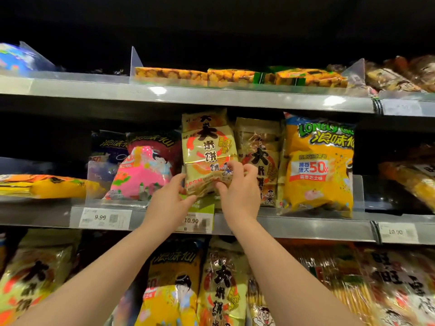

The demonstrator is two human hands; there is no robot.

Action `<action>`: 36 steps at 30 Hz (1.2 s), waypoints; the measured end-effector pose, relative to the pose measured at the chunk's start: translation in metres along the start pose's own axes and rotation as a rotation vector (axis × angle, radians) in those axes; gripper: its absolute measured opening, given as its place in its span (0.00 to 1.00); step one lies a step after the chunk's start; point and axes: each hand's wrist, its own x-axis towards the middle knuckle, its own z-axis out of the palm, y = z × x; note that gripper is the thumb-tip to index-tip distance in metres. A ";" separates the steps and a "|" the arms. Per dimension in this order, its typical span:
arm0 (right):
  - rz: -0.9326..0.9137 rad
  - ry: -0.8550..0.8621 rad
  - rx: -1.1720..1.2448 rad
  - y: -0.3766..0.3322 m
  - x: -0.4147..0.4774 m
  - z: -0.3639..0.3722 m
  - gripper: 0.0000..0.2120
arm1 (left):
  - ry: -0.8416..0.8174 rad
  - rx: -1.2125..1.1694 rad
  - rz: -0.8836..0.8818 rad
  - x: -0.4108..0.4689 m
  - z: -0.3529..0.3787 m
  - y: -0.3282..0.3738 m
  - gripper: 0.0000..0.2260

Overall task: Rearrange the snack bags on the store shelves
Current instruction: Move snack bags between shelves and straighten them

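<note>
You have the cracker bag (207, 149) in both hands at the front edge of the middle shelf (294, 225), about midway along it and lifted a little off the board. It stands upright, its long axis vertical. The top edge sits close under the top shelf (211, 96), and the printed face points at you, leaning slightly left.

Your left hand (168, 203) pinches the bag's lower left corner between thumb and fingers. Your right hand (241, 194) curls over the lower right corner, thumb in front.

Just to the right a second cracker bag (261, 156) stands upright, then a yellow bag (320, 165). To the left, a pink bag (143, 175) leans back.

By my reading you are midway. This bag is held but not yet seated in its slot, and its neighbours already face out. An orange bag (42, 185) lies flat toward the left end, and the packs on the shelf below (221, 278) lean unevenly, so these likely remain to be done.
</note>
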 end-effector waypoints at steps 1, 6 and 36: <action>0.001 0.023 -0.056 -0.001 0.002 0.002 0.22 | 0.024 0.011 0.007 0.002 0.000 0.000 0.23; -0.039 0.072 -0.158 -0.002 0.007 0.011 0.13 | 0.134 0.163 0.071 0.012 0.005 -0.004 0.21; -0.239 -0.197 -0.136 0.022 -0.047 0.003 0.25 | 0.124 0.464 0.319 -0.007 0.016 -0.014 0.17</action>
